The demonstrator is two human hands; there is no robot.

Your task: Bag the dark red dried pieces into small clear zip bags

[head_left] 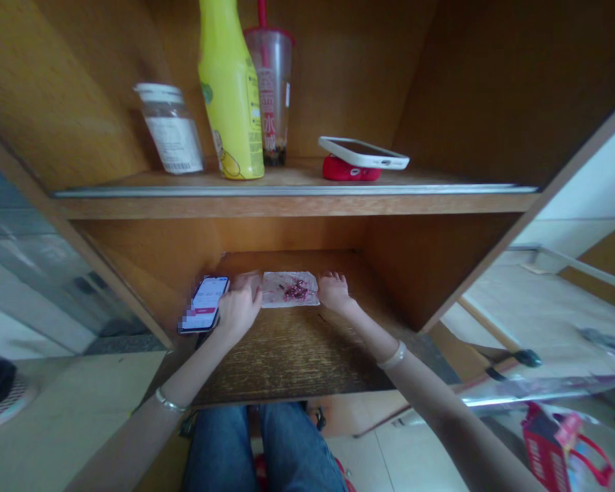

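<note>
A thin whitish rectangular sheet (272, 292) lies flat on the brown wooden desk top (287, 355). Dark pink and brown marks or small pieces show on its right half; I cannot tell if they are printed or loose. My left hand (240, 306) is at the left edge of the sheet, fingers closed on that end and slightly blurred. At the opposite edge, my right hand (334, 292) has curled fingers pinching the sheet's right end. Just left of my left hand, a phone (206, 301) with a lit screen rests propped at a tilt.
On the shelf above stand a white-capped jar (171, 133), a yellow bottle (230, 102) and a clear cup (277, 89) with a red straw. A white phone (363, 152) lies on a red object (349, 169). Wooden side panels enclose the desk.
</note>
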